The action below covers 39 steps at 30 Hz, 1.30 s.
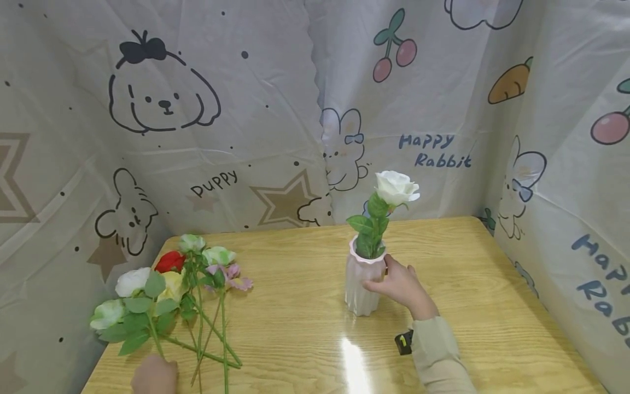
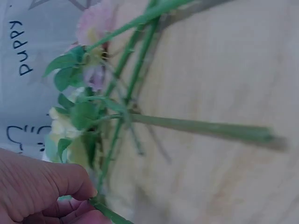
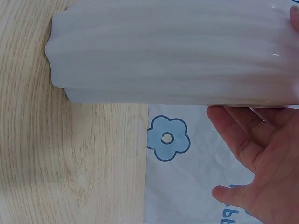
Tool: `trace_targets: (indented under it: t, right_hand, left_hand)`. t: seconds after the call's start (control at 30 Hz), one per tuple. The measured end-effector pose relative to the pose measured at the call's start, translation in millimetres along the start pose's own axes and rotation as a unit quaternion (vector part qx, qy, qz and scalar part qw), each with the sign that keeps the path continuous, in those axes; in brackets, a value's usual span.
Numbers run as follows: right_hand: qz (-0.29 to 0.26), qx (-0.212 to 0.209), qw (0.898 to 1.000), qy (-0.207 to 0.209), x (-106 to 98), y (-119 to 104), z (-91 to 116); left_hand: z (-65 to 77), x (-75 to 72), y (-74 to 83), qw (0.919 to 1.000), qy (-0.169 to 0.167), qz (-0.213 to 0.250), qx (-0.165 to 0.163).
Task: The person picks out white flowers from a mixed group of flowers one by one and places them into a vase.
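Note:
A ribbed white vase (image 1: 361, 290) stands upright on the table with one white rose (image 1: 396, 189) and its green leaves in it. My right hand (image 1: 406, 287) grips the vase's right side, thumb in front and fingers around the back; several fingertips meet its wall in the right wrist view. At the lower left, my left hand (image 1: 155, 375) pinches a green flower stem (image 2: 112, 215) between thumb and fingers. That stem runs up into the leaves below a white rose (image 1: 132, 282) in the head view.
Several flowers lie crossed on the table's left, among them a red rose (image 1: 169, 261), a yellow rose (image 1: 172, 285) and a pinkish-purple flower (image 1: 231, 275). A small black object (image 1: 404, 342) with a yellow mark sits beside the right sleeve (image 1: 438, 350). Printed cloth (image 1: 275, 109) hangs behind the table (image 1: 290, 328).

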State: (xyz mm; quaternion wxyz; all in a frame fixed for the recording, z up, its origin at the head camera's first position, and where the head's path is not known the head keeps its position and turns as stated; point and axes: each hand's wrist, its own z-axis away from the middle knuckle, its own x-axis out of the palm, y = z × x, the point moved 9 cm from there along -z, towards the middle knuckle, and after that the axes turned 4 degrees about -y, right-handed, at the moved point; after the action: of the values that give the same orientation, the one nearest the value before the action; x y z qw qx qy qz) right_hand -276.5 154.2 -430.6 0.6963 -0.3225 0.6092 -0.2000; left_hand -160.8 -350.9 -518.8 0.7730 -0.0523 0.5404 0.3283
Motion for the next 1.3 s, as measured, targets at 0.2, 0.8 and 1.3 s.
trace_targets:
  t: [0.2,0.8,1.3]
  right_hand:
    - [0.003,0.002,1.0,0.001,0.2,0.4,0.1]
    - [0.006,0.001,1.0,0.007,-0.5,-0.4,-0.3]
    - [0.0,0.003,1.0,0.003,0.1,-0.6,0.0]
  left_hand:
    - [2.4,-17.2,6.5,0.9984,0.038,0.042,0.005]
    - [8.3,-69.2,54.8,0.9955,0.079,0.041,0.033]
    - [25.7,-97.7,107.9,0.9685,0.199,0.094,0.116]
